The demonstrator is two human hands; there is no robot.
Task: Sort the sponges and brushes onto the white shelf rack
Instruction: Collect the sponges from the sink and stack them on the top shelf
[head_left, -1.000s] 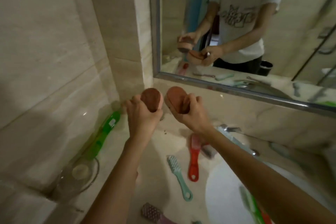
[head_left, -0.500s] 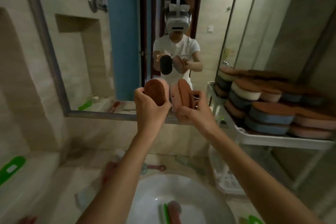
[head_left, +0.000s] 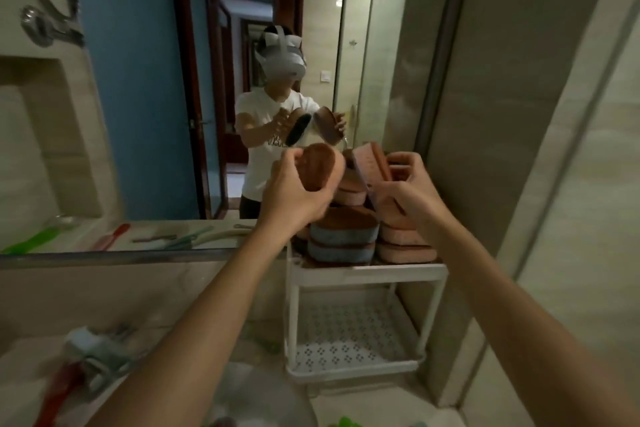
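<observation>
Evidently well along: many stacked sponges (head_left: 343, 236) fill the top tier of the white shelf rack (head_left: 367, 276). Just above them, the left grip (head_left: 291, 198) curls round a brown sponge (head_left: 320, 166) and the right grip (head_left: 408, 191) pinches a pink sponge (head_left: 372, 163). Near left, a blurred red brush (head_left: 60, 388) awaits.

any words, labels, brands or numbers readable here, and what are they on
None can be read.
t-shirt print, seen in the mirror: too blurred and partly hidden, unreadable.
brown sponge in the left hand, pink sponge in the right hand, stacked sponges, white shelf rack: no label shows.
</observation>
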